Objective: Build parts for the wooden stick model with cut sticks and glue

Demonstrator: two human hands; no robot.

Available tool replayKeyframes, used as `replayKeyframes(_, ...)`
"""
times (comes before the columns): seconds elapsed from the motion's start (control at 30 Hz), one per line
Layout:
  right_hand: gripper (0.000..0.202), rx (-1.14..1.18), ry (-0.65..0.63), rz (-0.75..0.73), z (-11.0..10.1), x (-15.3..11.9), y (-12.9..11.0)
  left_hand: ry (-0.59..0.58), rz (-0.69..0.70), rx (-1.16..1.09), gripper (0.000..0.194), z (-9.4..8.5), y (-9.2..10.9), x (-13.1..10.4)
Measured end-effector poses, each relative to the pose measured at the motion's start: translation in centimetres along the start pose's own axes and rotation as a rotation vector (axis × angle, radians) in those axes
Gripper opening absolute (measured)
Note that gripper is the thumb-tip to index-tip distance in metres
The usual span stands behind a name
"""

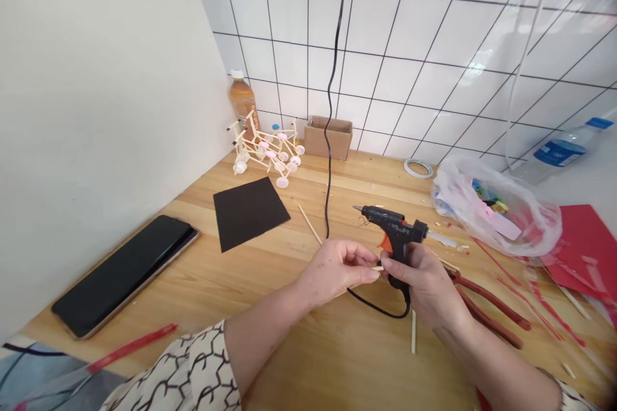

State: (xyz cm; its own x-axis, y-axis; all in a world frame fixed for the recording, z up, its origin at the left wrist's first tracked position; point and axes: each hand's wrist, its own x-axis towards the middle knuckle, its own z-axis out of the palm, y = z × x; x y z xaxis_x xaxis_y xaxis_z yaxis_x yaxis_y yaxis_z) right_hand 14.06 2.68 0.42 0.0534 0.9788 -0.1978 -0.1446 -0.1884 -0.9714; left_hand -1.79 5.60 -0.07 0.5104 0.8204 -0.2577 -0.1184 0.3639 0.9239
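Observation:
In my right hand (429,279) is a black hot glue gun (398,231) with an orange trigger, held by its handle. Its nozzle points left, and a clear glue stick (441,239) sticks out of the back. My left hand (344,270) pinches a short pale wooden stick (376,268) between thumb and fingers, close to the gun's handle. The fingertips of both hands nearly meet there. Another thin wooden stick (309,223) lies on the table beyond my left hand, and one more wooden stick (413,332) lies below the gun.
Red-handled pliers (489,308) lie right of my right hand. A black card (250,213) and a phone (125,273) lie left. Behind stand small stick models (270,153), a tea bottle (242,99) and a cardboard box (328,140). A plastic bag (496,205) and tape roll (418,169) are right.

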Motion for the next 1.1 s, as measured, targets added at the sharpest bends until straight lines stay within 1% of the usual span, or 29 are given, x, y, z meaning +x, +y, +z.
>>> replayKeyframes(0.17,0.028,0.039,-0.041,0.046,0.06,-0.33,0.00,-0.011,-0.028,-0.030,0.020,0.04,0.00,-0.11)
replayKeyframes(0.33,0.025,0.063,-0.086,0.095,0.02,-0.30,-0.17,-0.053,0.024,0.038,0.014,-0.14,0.26,-0.27)
replayKeyframes(0.47,0.027,0.082,-0.066,0.128,0.05,-0.21,-0.28,-0.017,0.032,0.099,0.013,-0.17,0.24,-0.29)
replayKeyframes(0.63,0.030,0.092,-0.074,0.143,0.08,-0.16,-0.22,-0.012,0.040,0.132,0.008,0.04,0.37,-0.41)
replayKeyframes(0.73,0.032,0.111,-0.095,0.144,0.10,-0.16,-0.35,-0.017,0.034,0.126,0.010,0.08,0.46,-0.46)
replayKeyframes(0.9,0.026,0.130,-0.125,0.129,-0.13,-0.20,-0.61,-0.062,-0.001,0.029,0.017,0.00,0.51,-0.38)
replayKeyframes(1.03,0.023,0.125,-0.129,0.102,-0.25,-0.18,-0.61,-0.045,0.000,-0.004,0.016,-0.05,0.52,-0.28)
replayKeyframes(1.1,0.023,0.128,-0.123,0.097,-0.21,-0.13,-0.56,-0.059,0.006,-0.008,0.017,-0.10,0.45,-0.25)
